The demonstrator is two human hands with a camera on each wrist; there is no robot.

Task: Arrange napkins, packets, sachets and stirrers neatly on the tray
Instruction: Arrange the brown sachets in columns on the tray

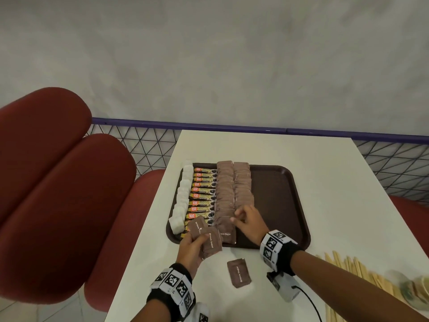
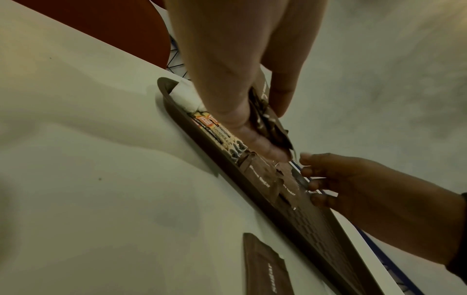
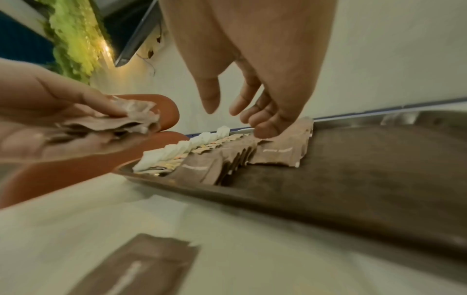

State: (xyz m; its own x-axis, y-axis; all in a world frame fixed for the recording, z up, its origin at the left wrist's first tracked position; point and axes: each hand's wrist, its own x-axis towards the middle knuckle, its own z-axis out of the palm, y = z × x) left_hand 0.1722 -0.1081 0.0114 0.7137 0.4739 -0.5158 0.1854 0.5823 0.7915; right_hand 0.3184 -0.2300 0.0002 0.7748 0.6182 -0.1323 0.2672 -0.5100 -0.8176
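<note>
A brown tray (image 1: 274,201) sits on the white table (image 1: 325,173). It carries a column of white napkins (image 1: 183,196), a column of coffee granule packets (image 1: 203,196) and two columns of brown sugar sachets (image 1: 225,189). My left hand (image 1: 192,249) grips several brown sugar sachets (image 1: 212,242) over the tray's near left corner. My right hand (image 1: 239,217) holds nothing; its fingertips (image 3: 262,127) press on the near end of the right sachet column (image 3: 280,151). One loose brown sugar sachet (image 1: 239,273) lies on the table in front of the tray. Wooden stirrers (image 1: 352,268) lie at the near right.
Red cushioned seats (image 1: 58,182) stand left of the table. A wire mesh railing (image 1: 144,145) with a purple top bar runs behind it. The tray's right half is bare. Blurred pale items (image 1: 417,291) sit at the table's near right corner.
</note>
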